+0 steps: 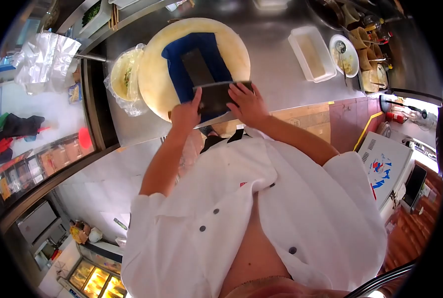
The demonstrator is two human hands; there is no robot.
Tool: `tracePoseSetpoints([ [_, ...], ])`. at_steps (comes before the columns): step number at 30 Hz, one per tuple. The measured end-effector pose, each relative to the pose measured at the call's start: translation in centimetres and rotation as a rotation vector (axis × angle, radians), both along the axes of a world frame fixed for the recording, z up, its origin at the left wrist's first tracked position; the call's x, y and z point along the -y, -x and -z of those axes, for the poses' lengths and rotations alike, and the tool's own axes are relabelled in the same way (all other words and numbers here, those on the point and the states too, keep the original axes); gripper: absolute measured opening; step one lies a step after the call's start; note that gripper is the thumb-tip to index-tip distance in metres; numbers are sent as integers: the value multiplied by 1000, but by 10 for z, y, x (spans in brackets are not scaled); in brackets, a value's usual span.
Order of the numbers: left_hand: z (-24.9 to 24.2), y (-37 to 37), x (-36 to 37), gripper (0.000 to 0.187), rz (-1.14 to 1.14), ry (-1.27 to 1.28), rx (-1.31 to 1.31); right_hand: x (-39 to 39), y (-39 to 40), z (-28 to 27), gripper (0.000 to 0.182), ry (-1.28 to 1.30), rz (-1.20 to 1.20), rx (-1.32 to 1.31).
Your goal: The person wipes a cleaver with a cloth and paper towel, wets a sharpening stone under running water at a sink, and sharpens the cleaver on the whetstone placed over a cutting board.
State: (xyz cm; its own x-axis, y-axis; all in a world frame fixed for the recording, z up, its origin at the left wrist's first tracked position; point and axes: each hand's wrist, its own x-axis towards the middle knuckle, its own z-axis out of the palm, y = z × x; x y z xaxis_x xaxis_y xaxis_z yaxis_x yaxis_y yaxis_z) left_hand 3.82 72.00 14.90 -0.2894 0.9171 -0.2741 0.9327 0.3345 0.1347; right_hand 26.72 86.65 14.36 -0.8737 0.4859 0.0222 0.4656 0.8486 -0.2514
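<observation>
A dark rectangular blade, seemingly a cleaver (215,97), lies across the near end of a dark flat block (197,67). The block rests on a folded blue cloth (177,74) on a round pale board (152,64). My left hand (185,115) is closed round the cleaver's handle end at the left, its index finger stretched along the blade. On the blade's right part lie the outstretched fingers of my right hand (248,102), pressed flat near its far edge. The handle is mostly hidden by my left hand.
A bowl in clear plastic (123,79) stands left of the board. On the steel counter (276,84), a white rectangular tub (311,53) and a white bowl with a spoon (349,64) stand at the right. Foil (47,59) hangs at the far left.
</observation>
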Motion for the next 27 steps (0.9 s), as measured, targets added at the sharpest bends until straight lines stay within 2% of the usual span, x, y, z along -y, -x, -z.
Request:
tracePoseSetpoints([
  [6,-11,50,-59,94,0,-20,-27,-55,59,12,52,-89,22,-42],
  [8,-6,40,-52,96,-29,-38,-23,-57,52,6,52,-68,-8,8],
  [11,-13,-2,-14,97,-71,119,9,-16,8,1,52,-6,-53,86],
  [14,0,-10,17,96,32,5,75,15,-23,-5,51,15,-44,-33],
  [17,-11,19,-19,98,31,145,-12,-10,10,-5,52,18,-48,44],
  [19,0,50,-45,97,55,33,-23,-35,33,6,53,-16,-36,-54],
  [21,-9,57,-60,95,50,30,-29,-54,47,10,52,-101,-38,-82],
  [23,-11,47,-56,95,23,51,-16,-47,36,5,55,-71,-43,-20],
  [27,-9,-13,-2,102,-17,97,16,-4,-16,-8,62,32,-87,88],
])
